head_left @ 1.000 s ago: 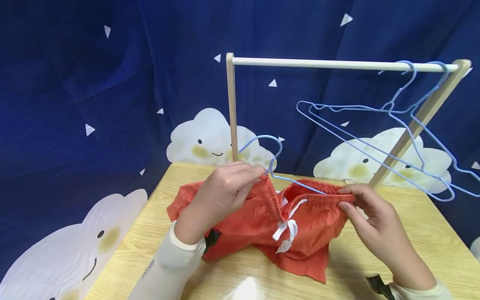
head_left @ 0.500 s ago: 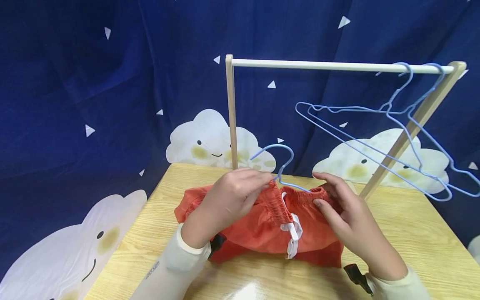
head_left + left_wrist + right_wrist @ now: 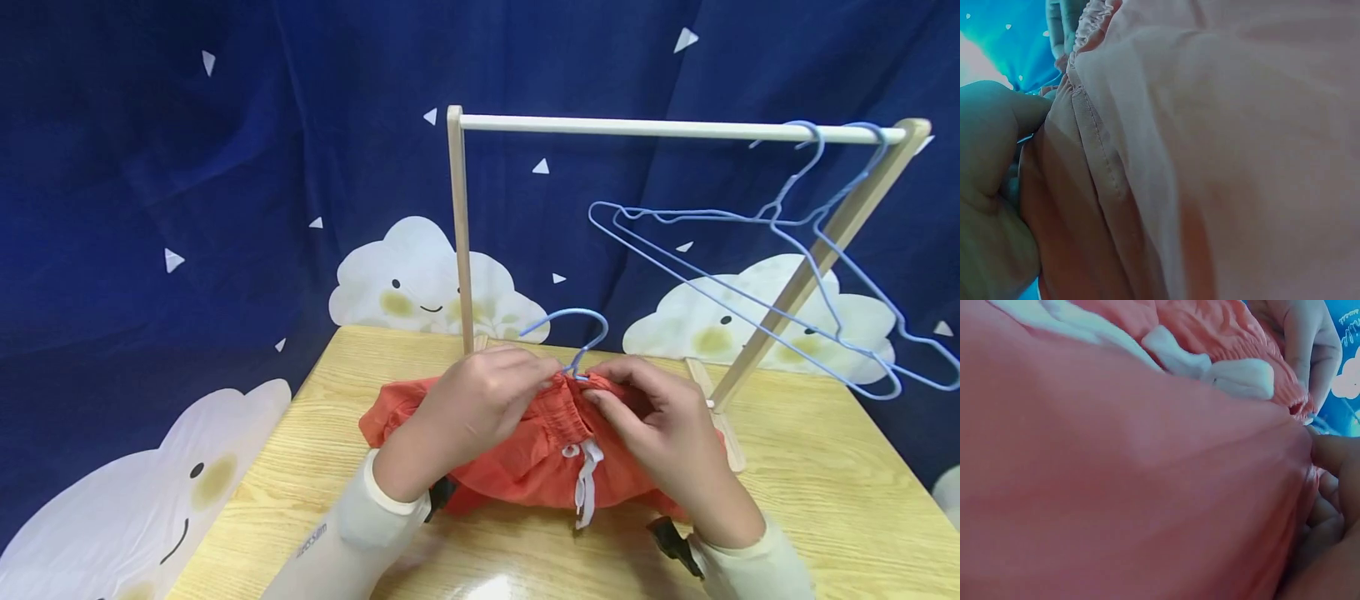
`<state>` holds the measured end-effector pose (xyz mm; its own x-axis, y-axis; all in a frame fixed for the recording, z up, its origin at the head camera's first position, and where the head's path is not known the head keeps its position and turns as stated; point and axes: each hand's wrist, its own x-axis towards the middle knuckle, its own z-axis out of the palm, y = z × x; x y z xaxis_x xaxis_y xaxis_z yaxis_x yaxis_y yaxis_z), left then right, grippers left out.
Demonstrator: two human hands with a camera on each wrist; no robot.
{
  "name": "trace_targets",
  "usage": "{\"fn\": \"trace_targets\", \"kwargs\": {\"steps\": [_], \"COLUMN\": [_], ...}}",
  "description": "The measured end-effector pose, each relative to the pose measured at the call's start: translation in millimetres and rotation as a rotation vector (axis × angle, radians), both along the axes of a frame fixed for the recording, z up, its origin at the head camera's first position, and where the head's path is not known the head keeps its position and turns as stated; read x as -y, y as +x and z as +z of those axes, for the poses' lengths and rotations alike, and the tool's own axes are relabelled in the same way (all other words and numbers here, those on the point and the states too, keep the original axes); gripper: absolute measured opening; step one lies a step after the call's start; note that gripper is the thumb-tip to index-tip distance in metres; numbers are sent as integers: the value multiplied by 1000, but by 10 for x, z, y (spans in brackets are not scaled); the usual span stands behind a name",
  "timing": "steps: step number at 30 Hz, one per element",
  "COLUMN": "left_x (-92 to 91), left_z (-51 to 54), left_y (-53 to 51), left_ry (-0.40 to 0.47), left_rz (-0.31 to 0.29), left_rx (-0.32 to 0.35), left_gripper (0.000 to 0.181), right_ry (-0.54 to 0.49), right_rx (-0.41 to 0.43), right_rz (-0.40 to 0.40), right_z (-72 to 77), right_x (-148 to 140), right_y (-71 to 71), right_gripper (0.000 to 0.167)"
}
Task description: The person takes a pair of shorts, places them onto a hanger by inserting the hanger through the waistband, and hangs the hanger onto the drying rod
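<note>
Red shorts [image 3: 517,467] with a gathered waistband and a white drawstring [image 3: 587,483] lie bunched over the wooden table. A blue hanger [image 3: 592,313] stands up out of the waistband, its hook showing and its lower part hidden in the cloth. My left hand [image 3: 480,400] pinches the waistband just left of the hanger's neck. Close on the other side, my right hand [image 3: 667,425] pinches the waistband between thumb and fingers. In the left wrist view the cloth [image 3: 1222,125] fills most of the picture; the right wrist view shows the drawstring [image 3: 1241,378] near both hands.
Behind the shorts stands a wooden rack with a white rail [image 3: 637,127]. Two blue hangers [image 3: 780,218] hang at its right end, above the table's [image 3: 810,500] right side. A dark blue curtain [image 3: 150,167] with clouds and triangles is at the back.
My right hand has moved left, bringing its side of the waistband up to the hanger's neck. The hanger hook has shifted right and lower, and my left hand has moved slightly right.
</note>
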<state>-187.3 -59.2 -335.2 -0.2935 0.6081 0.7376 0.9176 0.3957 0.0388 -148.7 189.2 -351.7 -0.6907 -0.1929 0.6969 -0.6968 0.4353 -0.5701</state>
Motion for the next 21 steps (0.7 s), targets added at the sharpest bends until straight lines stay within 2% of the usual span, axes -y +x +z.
{"fn": "trace_targets", "kwargs": {"steps": [6, 12, 17, 21], "left_x": [-22, -14, 46, 115], "left_z": [-12, 12, 40, 65], "left_y": [9, 17, 3, -13], "left_ry": [-4, -1, 25, 49], "left_rz": [0, -8, -6, -8], "left_rx": [23, 86, 116, 131], "left_gripper": [21, 20, 19, 18], "right_ry": [4, 23, -6, -18], "right_rx": [-14, -33, -51, -52], "right_rz": [-30, -69, -87, -147], "right_z": [-6, -5, 9, 51], "right_x": [26, 13, -17, -57], "right_y": [12, 24, 22, 48], "right_gripper": [33, 33, 33, 36]}}
